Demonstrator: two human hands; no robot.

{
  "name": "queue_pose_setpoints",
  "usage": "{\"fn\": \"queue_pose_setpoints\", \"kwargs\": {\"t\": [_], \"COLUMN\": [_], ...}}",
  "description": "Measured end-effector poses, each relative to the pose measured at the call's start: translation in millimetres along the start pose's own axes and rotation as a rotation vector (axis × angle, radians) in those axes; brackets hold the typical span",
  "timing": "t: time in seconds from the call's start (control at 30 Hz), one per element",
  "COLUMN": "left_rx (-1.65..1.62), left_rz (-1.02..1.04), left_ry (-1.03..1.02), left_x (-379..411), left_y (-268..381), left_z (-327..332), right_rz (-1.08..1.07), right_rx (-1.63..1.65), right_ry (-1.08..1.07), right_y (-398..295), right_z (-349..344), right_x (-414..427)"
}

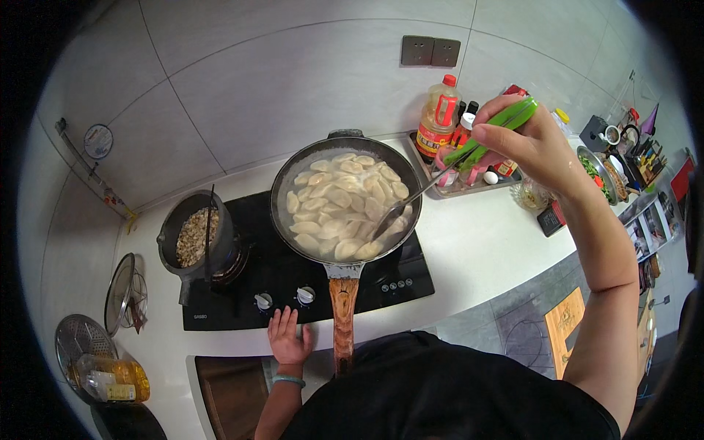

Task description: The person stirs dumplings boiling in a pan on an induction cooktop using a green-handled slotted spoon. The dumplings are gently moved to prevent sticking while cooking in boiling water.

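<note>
My right hand (528,143) is closed around the green handle of a metal serving spoon (429,186), held high over the pan's right side. The spoon's head dips into cloudy water among many dumplings (335,190), and its tip is partly under the surface. These float in a deep black frying pan (279,231) on the cooktop, its wooden handle (344,313) pointing towards my body. My left hand (289,336) lies flat at the cooktop's front edge, palm down, below two control knobs (284,298). It holds nothing, and its thumb is spread from the fingers.
A small pot (168,234) of chopped food, chopsticks across it, sits over the left burner. A tray (462,190) of bottles and an egg stands right of the pan. Left are a glass lid (119,294), a steamer plate (82,338) and an oil bottle (126,379).
</note>
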State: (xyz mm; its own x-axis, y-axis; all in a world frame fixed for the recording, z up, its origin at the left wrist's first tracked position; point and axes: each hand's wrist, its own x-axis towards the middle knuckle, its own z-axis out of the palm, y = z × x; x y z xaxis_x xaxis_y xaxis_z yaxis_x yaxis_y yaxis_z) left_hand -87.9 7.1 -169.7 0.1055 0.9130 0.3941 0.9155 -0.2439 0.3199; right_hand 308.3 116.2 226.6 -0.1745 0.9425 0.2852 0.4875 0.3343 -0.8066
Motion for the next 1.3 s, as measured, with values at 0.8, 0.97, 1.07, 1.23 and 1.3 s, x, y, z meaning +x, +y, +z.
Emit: {"fn": "queue_pose_setpoints", "kwargs": {"t": [0.8, 0.97, 1.07, 1.23, 1.3], "left_rx": [0.005, 0.043, 0.034, 0.046, 0.041], "left_rz": [0.01, -0.004, 0.001, 0.012, 0.013], "left_ry": [-0.003, 0.012, 0.01, 0.017, 0.027], "left_x": [1, -1, 1, 0, 0], "left_y": [-2, -3, -2, -4, -4], "left_z": [2, 3, 3, 4, 5], "right_rz": [0.246, 0.178, 0.156, 0.104, 0.01], "right_rx": [0.121, 0.151, 0.162, 0.35, 0.316], "right_ry": [-0.167, -0.078, -0.028, 0.022, 0.041], "right_y": [62, 87, 105, 126, 134], "right_z": [7, 19, 25, 45, 54], "right_x": [-13, -22, -22, -12, -5]}}
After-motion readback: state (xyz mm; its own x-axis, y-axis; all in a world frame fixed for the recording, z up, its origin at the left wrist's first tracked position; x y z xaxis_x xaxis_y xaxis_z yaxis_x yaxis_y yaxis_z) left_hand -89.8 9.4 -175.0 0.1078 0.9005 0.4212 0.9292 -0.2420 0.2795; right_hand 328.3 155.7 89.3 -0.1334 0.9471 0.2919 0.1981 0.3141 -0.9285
